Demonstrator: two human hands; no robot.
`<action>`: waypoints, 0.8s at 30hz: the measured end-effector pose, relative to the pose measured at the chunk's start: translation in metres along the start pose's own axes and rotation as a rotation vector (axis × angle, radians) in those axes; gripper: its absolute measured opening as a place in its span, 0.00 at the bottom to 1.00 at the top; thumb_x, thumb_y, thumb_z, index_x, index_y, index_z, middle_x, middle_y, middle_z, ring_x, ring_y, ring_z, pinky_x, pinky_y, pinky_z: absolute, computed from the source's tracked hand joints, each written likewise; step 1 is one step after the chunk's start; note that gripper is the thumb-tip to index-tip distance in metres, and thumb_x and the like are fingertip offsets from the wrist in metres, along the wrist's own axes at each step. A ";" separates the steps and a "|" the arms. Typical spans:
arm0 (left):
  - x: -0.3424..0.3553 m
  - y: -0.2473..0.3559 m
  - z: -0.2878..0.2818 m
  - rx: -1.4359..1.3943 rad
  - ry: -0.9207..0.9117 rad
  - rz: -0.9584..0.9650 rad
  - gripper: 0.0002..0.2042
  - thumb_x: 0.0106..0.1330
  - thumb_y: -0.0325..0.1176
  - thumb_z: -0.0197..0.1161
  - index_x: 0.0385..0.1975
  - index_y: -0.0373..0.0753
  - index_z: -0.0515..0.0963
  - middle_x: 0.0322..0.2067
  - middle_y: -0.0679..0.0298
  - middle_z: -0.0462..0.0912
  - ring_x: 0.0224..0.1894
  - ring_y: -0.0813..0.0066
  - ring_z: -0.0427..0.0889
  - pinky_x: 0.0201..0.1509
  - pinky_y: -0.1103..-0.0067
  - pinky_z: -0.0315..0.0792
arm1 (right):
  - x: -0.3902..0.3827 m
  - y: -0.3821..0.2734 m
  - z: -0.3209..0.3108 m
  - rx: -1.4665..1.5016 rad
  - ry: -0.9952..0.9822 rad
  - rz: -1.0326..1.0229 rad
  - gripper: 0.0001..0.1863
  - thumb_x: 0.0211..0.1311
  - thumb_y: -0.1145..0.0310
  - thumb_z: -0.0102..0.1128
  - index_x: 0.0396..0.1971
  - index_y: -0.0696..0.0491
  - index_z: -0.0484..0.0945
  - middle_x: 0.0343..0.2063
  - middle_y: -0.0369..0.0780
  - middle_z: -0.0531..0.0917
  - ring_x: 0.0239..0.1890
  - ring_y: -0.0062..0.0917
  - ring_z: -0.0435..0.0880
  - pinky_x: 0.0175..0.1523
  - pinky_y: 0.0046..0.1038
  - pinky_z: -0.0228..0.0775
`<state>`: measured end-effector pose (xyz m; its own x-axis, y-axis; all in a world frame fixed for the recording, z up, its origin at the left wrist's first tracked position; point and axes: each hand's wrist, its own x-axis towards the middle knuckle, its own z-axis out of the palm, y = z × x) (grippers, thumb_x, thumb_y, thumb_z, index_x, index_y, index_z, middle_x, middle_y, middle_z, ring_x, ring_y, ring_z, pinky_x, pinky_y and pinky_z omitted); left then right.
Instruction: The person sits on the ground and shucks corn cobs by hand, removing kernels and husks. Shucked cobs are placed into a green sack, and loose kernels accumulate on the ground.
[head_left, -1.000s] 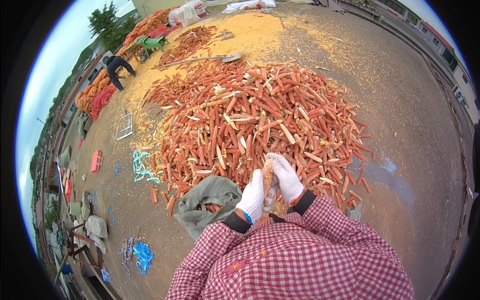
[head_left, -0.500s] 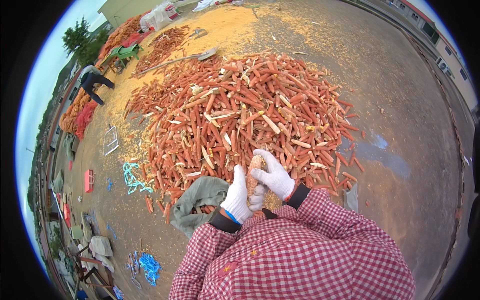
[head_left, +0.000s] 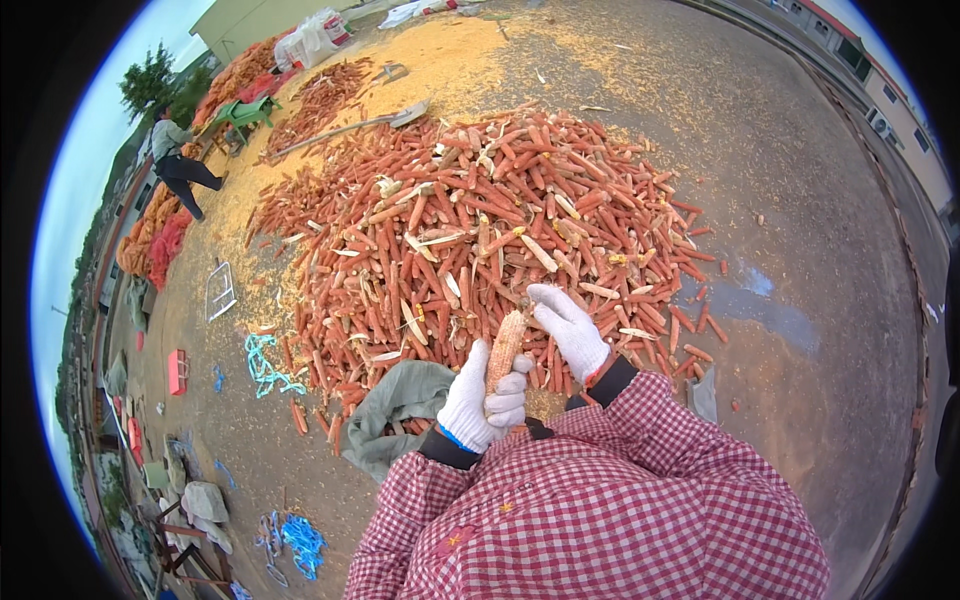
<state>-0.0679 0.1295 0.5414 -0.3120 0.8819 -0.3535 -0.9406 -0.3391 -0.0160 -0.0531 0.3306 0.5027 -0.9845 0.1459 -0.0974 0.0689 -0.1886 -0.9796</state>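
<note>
My left hand (head_left: 472,402), in a white knit glove, is wrapped round a pale corn cob (head_left: 507,350) that stands nearly upright in front of me. Apart from the cob, just right of its tip, my gloved right hand (head_left: 572,332) has its thumb and fingers spread, with no cob in them. Directly beyond both hands lies a big heap of reddish corn cobs (head_left: 440,250), with some pale husk scraps among them. Beside my left wrist, a grey-green sack (head_left: 385,405) gapes, with several reddish cobs in its mouth.
A shovel (head_left: 405,115) lies behind the heap, near spread yellow kernels (head_left: 440,65). At the far left a person (head_left: 178,165) stands by a green machine (head_left: 245,110). Turquoise cord (head_left: 263,365), a white metal frame (head_left: 220,292) and a red box (head_left: 177,372) lie at left.
My right hand has come off the corn cob and moved slightly right. My left hand keeps hold of the cob. The far person has straightened up from a bend.
</note>
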 end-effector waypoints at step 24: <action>-0.006 -0.035 0.016 0.660 0.370 0.204 0.29 0.77 0.61 0.41 0.41 0.36 0.75 0.18 0.67 0.71 0.11 0.78 0.64 0.12 0.83 0.59 | -0.025 -0.015 0.032 -0.427 0.147 -0.392 0.14 0.75 0.61 0.52 0.43 0.58 0.76 0.30 0.47 0.82 0.33 0.38 0.84 0.43 0.33 0.75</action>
<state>-0.0349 0.1415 0.5591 -0.5314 0.6174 -0.5800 -0.7906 -0.1155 0.6014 -0.0350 0.2985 0.5254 -0.9190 0.2645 0.2924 -0.2063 0.3096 -0.9282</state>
